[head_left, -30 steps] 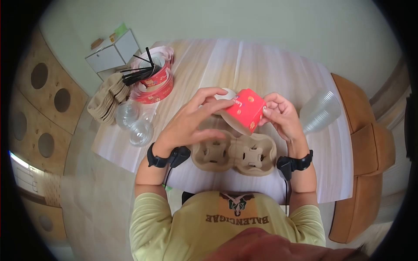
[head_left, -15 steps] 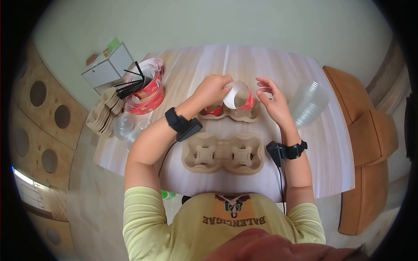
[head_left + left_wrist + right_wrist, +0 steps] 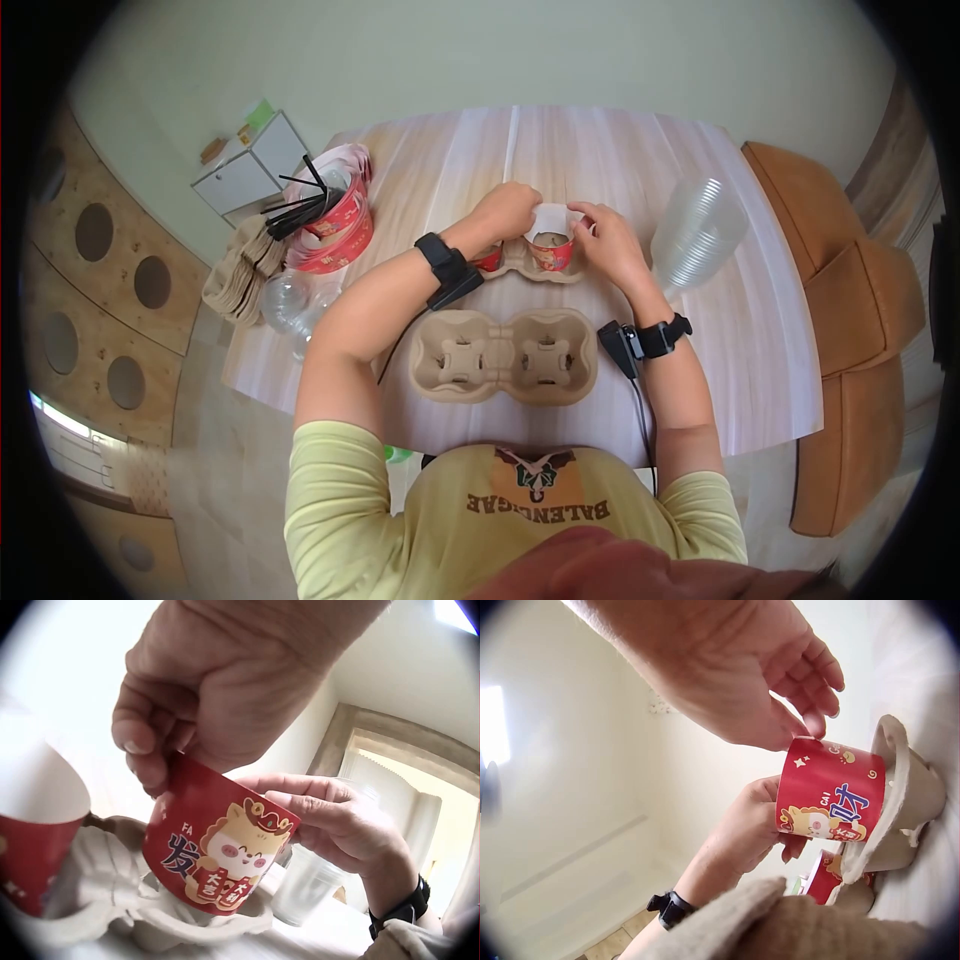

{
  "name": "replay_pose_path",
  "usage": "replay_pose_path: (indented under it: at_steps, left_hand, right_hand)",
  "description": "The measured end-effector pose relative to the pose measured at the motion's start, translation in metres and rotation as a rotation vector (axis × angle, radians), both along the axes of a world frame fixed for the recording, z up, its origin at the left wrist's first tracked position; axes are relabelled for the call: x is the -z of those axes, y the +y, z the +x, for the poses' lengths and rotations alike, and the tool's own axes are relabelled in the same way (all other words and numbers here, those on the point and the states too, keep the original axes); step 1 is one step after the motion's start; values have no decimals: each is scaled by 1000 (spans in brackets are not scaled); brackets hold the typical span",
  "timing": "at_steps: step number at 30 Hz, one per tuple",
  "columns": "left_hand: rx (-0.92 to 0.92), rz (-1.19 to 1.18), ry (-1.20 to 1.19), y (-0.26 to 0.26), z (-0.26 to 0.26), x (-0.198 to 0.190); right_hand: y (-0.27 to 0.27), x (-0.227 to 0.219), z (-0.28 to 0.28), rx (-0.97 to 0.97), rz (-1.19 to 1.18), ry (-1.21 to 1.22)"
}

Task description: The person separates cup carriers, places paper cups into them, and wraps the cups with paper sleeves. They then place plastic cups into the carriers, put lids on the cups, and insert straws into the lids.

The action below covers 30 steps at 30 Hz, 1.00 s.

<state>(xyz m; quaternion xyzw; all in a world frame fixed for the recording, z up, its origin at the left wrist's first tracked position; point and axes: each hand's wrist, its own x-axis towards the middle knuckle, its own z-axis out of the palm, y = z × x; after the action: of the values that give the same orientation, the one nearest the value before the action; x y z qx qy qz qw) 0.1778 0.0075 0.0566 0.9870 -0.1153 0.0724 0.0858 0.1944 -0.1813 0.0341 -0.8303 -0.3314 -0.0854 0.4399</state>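
A red printed paper sleeve (image 3: 551, 256), a ring with a white inside, stands in the right-hand cup space of the far pulp carrier (image 3: 520, 264). The left hand (image 3: 507, 212) pinches its upper rim on one side; in the left wrist view that hand (image 3: 217, 690) has its fingertips on the sleeve (image 3: 217, 840). On the opposite side the right hand (image 3: 608, 243) holds the rim between thumb and fingers, seen also in the right wrist view, the hand (image 3: 742, 667) above the sleeve (image 3: 829, 791). Another red sleeve (image 3: 37, 855) stands in the neighbouring space.
Nearer the person lies a second pulp carrier (image 3: 503, 358). Stacked clear cups (image 3: 700, 235) lie at the right. At the left are red sleeves with black straws (image 3: 305, 205), a stack of carriers (image 3: 240, 272) and clear lids (image 3: 290, 302).
The red sleeve has gone from between the hands over the near carrier to the far carrier and down into its right space. The right hand, off it half a second ago, touches it again.
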Motion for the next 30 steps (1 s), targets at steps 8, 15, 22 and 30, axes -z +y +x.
replay_pose_path:
  at_steps: [8,15,22,30]
  left_hand:
    - [-32,-76,-33,-1,6,1]
    - [11,-72,-11,-3,2,5]
    - [2,-2,56,-10,-3,14]
    - [50,45,75,-10,4,30]
  right_hand:
    - [2,-6,-3,25,36,98]
    - [-3,-8,0,-23,-42,128]
    - [-4,-1,3,-61,-175,84]
    - [-1,8,3,-41,-280,-4]
